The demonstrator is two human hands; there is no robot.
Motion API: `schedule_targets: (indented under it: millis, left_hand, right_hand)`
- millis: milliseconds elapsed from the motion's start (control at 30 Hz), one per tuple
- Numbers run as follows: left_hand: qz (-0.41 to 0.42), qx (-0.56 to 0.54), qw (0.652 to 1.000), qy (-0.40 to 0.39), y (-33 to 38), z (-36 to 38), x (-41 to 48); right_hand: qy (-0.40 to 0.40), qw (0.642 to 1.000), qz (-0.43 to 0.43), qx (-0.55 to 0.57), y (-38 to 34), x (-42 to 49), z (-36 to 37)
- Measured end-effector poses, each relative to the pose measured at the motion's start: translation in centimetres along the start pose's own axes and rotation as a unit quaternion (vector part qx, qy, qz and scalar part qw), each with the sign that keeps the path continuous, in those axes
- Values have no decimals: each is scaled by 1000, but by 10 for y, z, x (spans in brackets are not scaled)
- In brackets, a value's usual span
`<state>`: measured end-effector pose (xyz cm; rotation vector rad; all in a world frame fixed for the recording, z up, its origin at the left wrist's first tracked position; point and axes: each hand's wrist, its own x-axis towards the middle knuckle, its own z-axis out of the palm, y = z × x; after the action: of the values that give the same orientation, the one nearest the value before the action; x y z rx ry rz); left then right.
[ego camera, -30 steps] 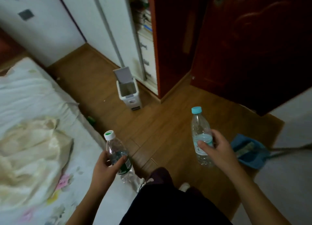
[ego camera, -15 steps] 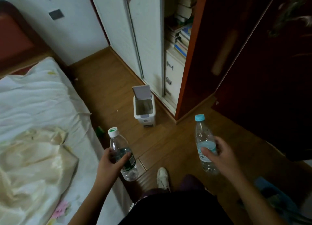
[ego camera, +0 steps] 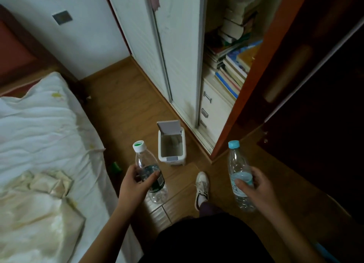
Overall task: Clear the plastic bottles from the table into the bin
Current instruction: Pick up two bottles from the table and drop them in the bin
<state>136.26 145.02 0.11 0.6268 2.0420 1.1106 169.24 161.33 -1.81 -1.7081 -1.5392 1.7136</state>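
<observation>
My left hand (ego camera: pixel 134 185) grips a clear plastic bottle with a white-and-green cap and dark green label (ego camera: pixel 146 164), held upright. My right hand (ego camera: pixel 254 185) grips a second clear bottle with a light blue cap and blue label (ego camera: pixel 236 162), also upright. A small white bin (ego camera: pixel 183 144) with its grey lid flipped up stands on the wooden floor just beyond and between the two bottles. Its opening faces up and the inside looks pale.
A bed with white bedding (ego camera: pixel 43 136) fills the left. A white sliding wardrobe (ego camera: pixel 173 45) with stacked books (ego camera: pixel 230 65) and drawers stands behind the bin. A dark red door (ego camera: pixel 315 85) is at the right. My white shoe (ego camera: pixel 201 185) is on the floor near the bin.
I have walked toward the bin, which now sits closer and lower in view. Both hands still hold their bottles upright. The blue dustpan has left the view.
</observation>
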Motion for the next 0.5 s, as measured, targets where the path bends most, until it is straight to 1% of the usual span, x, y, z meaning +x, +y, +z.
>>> schedule_targets:
  millis: [200, 333, 433, 500]
  left_hand:
    - [-34, 2, 997, 69, 19, -10, 65]
    - [-46, 24, 995, 80, 21, -19, 103]
    - [-62, 33, 994, 78, 13, -24, 128]
    - [-77, 31, 994, 65, 1, -26, 147]
  right_hand:
    - [-99, 994, -25, -28, -79, 97, 53]
    - [-164, 982, -52, -77, -126, 148, 99]
    - [-172, 976, -72, -116, -147, 179, 135]
    - [-174, 972, -67, -140, -150, 200, 159]
